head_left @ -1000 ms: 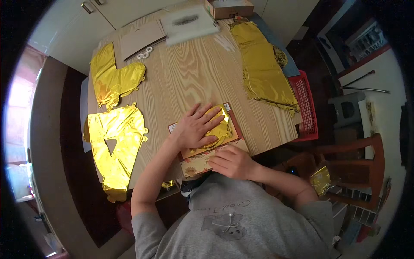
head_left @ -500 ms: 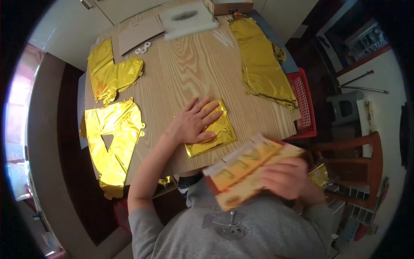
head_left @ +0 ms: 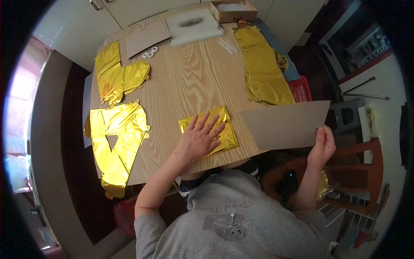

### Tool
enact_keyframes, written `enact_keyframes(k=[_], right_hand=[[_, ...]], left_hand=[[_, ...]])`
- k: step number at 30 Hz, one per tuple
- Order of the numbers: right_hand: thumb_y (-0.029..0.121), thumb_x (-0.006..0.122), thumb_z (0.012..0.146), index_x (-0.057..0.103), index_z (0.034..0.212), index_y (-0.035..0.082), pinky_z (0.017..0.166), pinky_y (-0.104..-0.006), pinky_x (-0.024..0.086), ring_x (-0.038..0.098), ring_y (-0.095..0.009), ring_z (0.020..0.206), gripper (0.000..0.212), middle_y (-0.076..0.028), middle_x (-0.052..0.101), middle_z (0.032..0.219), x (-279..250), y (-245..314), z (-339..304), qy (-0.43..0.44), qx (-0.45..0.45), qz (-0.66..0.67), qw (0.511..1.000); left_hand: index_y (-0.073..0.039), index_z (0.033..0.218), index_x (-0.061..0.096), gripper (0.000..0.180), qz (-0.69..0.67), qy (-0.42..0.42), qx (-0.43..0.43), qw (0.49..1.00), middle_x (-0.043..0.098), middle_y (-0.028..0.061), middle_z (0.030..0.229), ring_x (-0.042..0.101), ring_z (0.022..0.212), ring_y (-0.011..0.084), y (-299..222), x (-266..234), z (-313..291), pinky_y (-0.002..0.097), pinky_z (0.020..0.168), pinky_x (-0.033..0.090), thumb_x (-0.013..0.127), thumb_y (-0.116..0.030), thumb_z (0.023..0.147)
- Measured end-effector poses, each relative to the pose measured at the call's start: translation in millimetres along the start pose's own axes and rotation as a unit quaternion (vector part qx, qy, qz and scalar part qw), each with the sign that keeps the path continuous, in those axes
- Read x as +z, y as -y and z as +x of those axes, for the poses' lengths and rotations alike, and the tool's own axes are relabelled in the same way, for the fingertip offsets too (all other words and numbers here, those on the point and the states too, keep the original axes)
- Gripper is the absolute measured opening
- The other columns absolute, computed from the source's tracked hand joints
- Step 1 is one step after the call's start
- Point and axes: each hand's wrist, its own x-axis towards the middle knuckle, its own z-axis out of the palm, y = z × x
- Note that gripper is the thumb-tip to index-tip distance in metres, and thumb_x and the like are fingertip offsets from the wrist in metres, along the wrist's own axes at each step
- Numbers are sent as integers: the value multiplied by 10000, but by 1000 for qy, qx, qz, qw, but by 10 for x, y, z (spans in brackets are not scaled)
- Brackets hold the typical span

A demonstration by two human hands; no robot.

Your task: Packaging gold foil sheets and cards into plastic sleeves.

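Note:
My left hand (head_left: 199, 140) lies flat, fingers spread, on a folded square packet of shiny gold foil (head_left: 229, 139) near the table's front edge. In my right hand (head_left: 322, 146) is a sheet of cardboard (head_left: 286, 126), pinched at its right end between thumb and fingers. Its plain grey-brown side faces up, and it reaches over the table's front right corner. To the left lie two flat gold foil balloons: an angled one (head_left: 113, 77) and, nearer me, one with a triangular hole (head_left: 123, 118).
More flat gold foil (head_left: 265, 64) lies at the table's right. Along the back are cardboard sheets (head_left: 146, 39), a whitish translucent sheet (head_left: 194, 32), small white rolls (head_left: 148, 54), white strips (head_left: 227, 46) and an open box (head_left: 233, 12). A red basket (head_left: 300, 89) and wooden chair (head_left: 375, 172) stand right.
My right hand has swung the cardboard outward to the right and turned it from its printed side to its plain side. The left hand stays on the foil packet.

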Motion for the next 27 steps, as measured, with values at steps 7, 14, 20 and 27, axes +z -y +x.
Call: enact_keyframes(k=[7,14,20,27], right_hand=[[136,570,956,615,1010,4,741,-214,409,502,-57,813,150,17,584,895,191,-315,136,40,162,135,977],[145,555,963,602,1020,3,803,-249,419,518,-87,883,160,-3,584,937,360,-455,165,72,214,179,958],[150,540,969,577,1105,-4,870,-278,438,550,-112,970,208,-34,611,1023,624,-551,217,85,266,182,943],[92,527,946,519,1251,-4,763,-252,467,580,-117,857,320,-58,608,993,1118,-559,275,236,226,22,945]], left_hand=[[-51,1435,347,791,-28,-22,-43,998,312,198,1493,247,1403,377,-142,3,-109,522,1134,188,435,-614,887],[11,1418,344,937,-39,-32,-98,994,312,264,1466,269,1377,425,-471,38,-378,524,1118,201,529,-668,799],[-19,1406,373,657,4,-17,-72,997,384,203,1444,350,1356,354,-634,86,-726,487,1111,260,553,-373,883],[-17,1264,531,441,-172,-57,-150,972,605,160,1222,599,1120,295,-629,-246,-1190,403,941,470,542,-42,823]])
